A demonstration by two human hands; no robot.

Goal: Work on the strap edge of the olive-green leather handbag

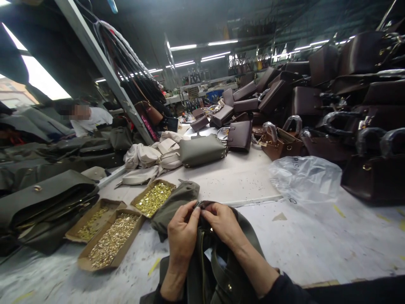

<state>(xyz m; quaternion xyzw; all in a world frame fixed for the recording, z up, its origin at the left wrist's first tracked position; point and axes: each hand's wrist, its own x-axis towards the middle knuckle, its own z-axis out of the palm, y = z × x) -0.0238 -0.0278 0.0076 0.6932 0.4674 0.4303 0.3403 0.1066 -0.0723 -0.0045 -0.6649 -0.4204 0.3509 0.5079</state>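
Observation:
An olive-green leather bag (205,274) lies in front of me at the table's near edge. My left hand (182,236) pinches its upper edge with fingers pressed together. My right hand (223,223) grips the same edge just beside it, fingertips almost touching the left ones. A small metal piece seems to sit between the fingertips, too small to make out. An olive pouch or flap (177,200) lies just behind my hands.
Three cardboard boxes of small brass fittings (110,240) stand at the left. Olive bags (44,198) pile up beyond them. A grey-green handbag (202,150), cream bags, many dark brown bags (373,177) and a crumpled plastic sheet (305,177) lie on the white table (316,245). A person (88,118) works far left.

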